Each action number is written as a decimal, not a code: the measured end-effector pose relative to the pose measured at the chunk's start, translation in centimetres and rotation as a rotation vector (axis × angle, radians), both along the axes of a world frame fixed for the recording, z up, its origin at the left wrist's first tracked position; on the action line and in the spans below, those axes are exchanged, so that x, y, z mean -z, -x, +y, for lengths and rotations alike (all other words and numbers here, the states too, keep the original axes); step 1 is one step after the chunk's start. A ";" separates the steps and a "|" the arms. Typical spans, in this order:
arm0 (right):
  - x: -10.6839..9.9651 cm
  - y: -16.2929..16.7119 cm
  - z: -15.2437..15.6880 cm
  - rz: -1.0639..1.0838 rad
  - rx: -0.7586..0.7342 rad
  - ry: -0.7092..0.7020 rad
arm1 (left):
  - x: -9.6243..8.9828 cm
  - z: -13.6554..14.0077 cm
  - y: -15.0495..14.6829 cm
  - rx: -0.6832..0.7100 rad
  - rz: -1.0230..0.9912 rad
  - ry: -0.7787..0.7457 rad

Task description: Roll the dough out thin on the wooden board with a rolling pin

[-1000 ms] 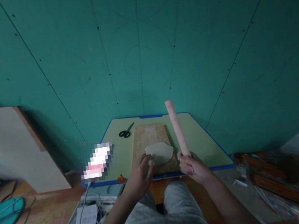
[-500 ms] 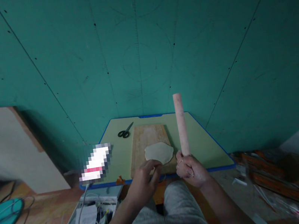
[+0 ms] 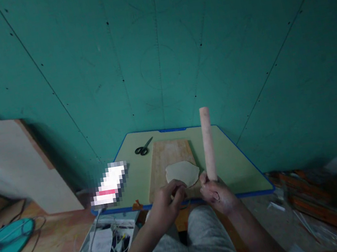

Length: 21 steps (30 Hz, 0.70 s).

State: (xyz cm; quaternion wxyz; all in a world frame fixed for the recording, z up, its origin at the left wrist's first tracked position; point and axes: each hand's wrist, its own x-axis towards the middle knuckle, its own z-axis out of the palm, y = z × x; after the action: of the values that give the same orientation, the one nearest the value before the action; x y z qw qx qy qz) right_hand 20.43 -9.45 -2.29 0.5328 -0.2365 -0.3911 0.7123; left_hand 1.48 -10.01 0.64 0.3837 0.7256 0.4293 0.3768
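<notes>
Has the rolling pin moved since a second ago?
Yes: judged against the wooden cutting board, the far end of the rolling pin has swung right in the view, and it slants left less.

Room over tabletop (image 3: 240, 165) right of rolling pin (image 3: 208, 145); 2 obstacles left: scissors (image 3: 142, 150) far, pixelated device (image 3: 111, 182) near; wall (image 3: 158, 59) far.

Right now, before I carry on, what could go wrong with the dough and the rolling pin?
1. The left hand is at the near edge of the dough; a hard tug there might stretch or tear the sheet.
2. The dough reaches about to the right edge of the board, so a shift that way could make it droop over.
3. The right hand grips the rolling pin by one end; its free end might swing.
</notes>
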 end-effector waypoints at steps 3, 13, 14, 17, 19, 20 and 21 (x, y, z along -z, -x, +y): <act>-0.2 0.5 0.1 -0.041 0.007 -0.018 | -0.1 0.1 -0.7 0.025 -0.016 0.029; -0.5 0.4 0.3 -0.196 0.196 -0.049 | -0.1 0.1 -1.3 0.029 -0.119 0.208; -0.3 0.5 0.3 -0.233 0.218 -0.056 | -0.1 0.1 -1.6 0.042 -0.153 0.252; 0.2 1.2 0.3 -0.318 0.232 -0.064 | 0.0 0.1 -2.6 0.119 -0.277 0.382; 0.5 1.7 0.2 -0.343 0.236 -0.042 | 0.3 0.2 -3.1 0.171 -0.354 0.433; 0.5 1.9 0.1 -0.354 0.247 -0.027 | 0.5 0.3 -3.3 0.189 -0.389 0.451; 0.6 2.0 0.0 -0.365 0.264 -0.009 | 0.6 0.4 -3.4 0.200 -0.419 0.469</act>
State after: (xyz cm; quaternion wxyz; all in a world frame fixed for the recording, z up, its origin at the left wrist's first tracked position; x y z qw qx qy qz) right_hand 18.43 -9.40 -2.84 0.5430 -0.4081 -0.4498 0.5799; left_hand 4.87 -9.62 0.03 0.6553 0.5629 0.3426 0.3691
